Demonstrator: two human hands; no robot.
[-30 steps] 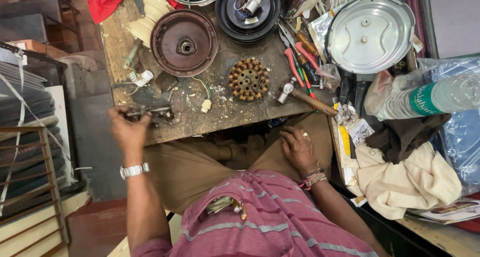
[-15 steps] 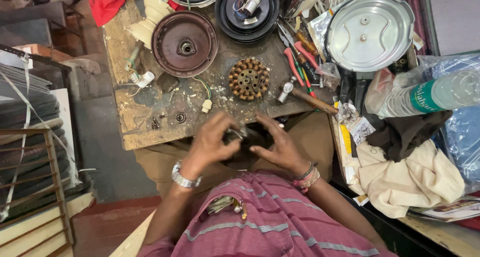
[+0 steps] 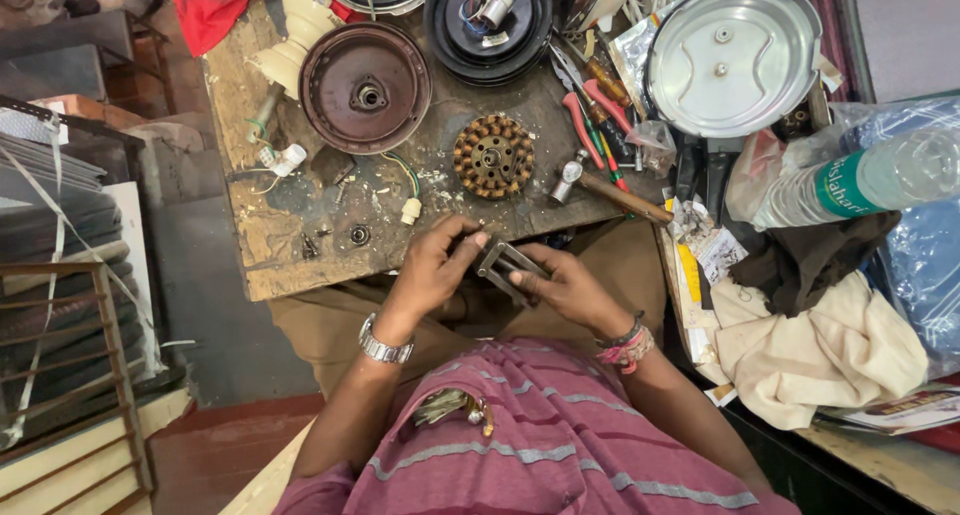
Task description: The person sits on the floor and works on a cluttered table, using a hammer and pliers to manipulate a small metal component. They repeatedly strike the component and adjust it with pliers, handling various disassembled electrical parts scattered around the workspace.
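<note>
Both my hands hold a small grey metal puller tool point(image 3: 503, 265) over my lap, just in front of the worn wooden bench point(image 3: 265, 250). My left hand point(image 3: 432, 265), with a metal watch on its wrist, grips the tool's left end with thumb and fingers. From the right, my right hand point(image 3: 570, 290), with a thread band on its wrist, closes on the other end. On the bench behind the hands lies a copper-wound stator point(image 3: 493, 156), and left of it a rusty round motor cover point(image 3: 365, 87).
A small hammer point(image 3: 600, 187), red-handled pliers point(image 3: 588, 125), a black motor housing point(image 3: 487, 20) and loose screws lie on the bench. A steel lid point(image 3: 733, 57), a plastic bottle point(image 3: 860, 180) and cloths point(image 3: 815, 350) crowd the right. Stacked frames point(image 3: 60, 375) stand at left.
My left hand brought the tool from the bench's left front corner to my lap. My right hand rose from my thigh and took hold of it too.
</note>
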